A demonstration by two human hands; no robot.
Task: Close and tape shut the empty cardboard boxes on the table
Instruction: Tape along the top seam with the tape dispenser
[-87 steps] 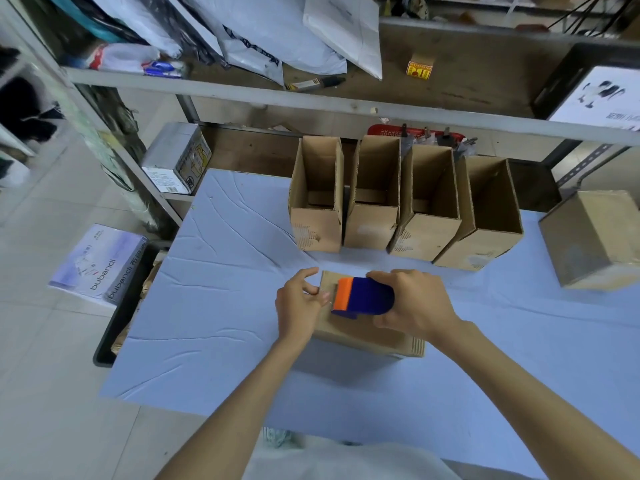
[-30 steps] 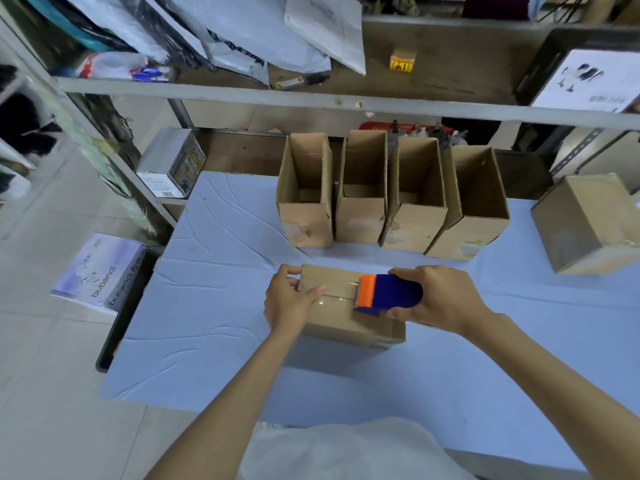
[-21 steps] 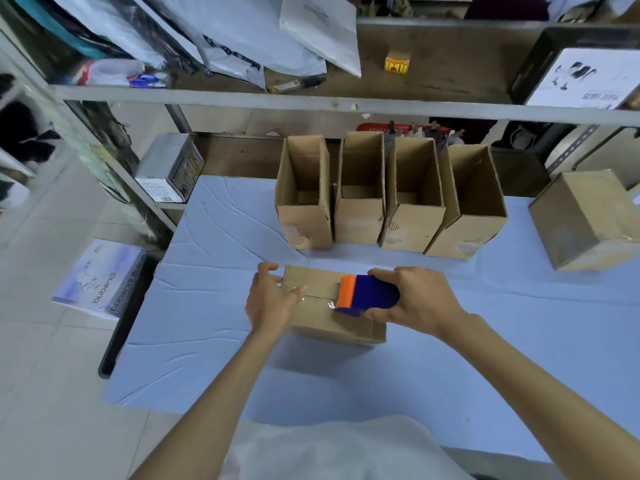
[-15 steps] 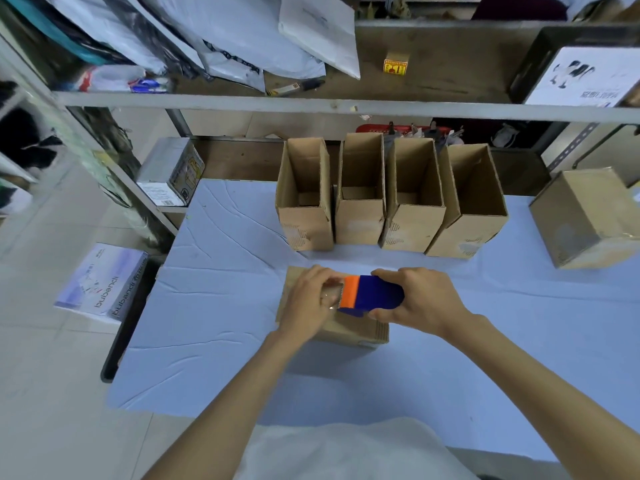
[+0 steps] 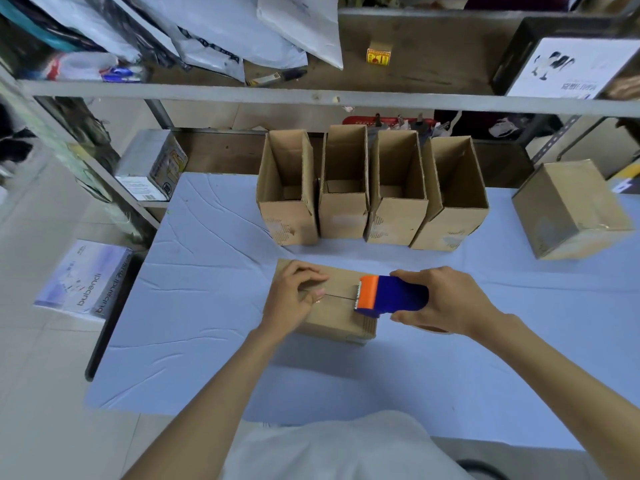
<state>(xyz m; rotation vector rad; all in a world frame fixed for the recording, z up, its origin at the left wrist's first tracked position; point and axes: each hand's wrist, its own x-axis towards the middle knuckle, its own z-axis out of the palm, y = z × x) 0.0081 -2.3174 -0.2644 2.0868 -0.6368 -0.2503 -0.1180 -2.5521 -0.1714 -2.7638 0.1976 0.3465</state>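
A closed cardboard box [image 5: 337, 318] lies flat on the blue-covered table [image 5: 194, 306] in front of me. My left hand [image 5: 294, 297] presses down on its left half, fingers curled over the flap seam. My right hand [image 5: 446, 299] grips a blue tape dispenser with an orange head [image 5: 391, 296], whose toothed edge sits on the box's right half at the seam. Behind stand several open, empty cardboard boxes in a row, from the leftmost [image 5: 287, 192] to the rightmost [image 5: 453, 199].
A closed brown box [image 5: 571, 209] sits at the table's right. A metal shelf rail [image 5: 311, 97] runs overhead, with mailer bags above it. A small printed carton [image 5: 152, 166] rests on a low shelf at the left. A booklet [image 5: 83, 282] lies on the floor.
My left hand slid from the box's left end onto its top, then settled on the left half. The dispenser moved to the right along the seam.
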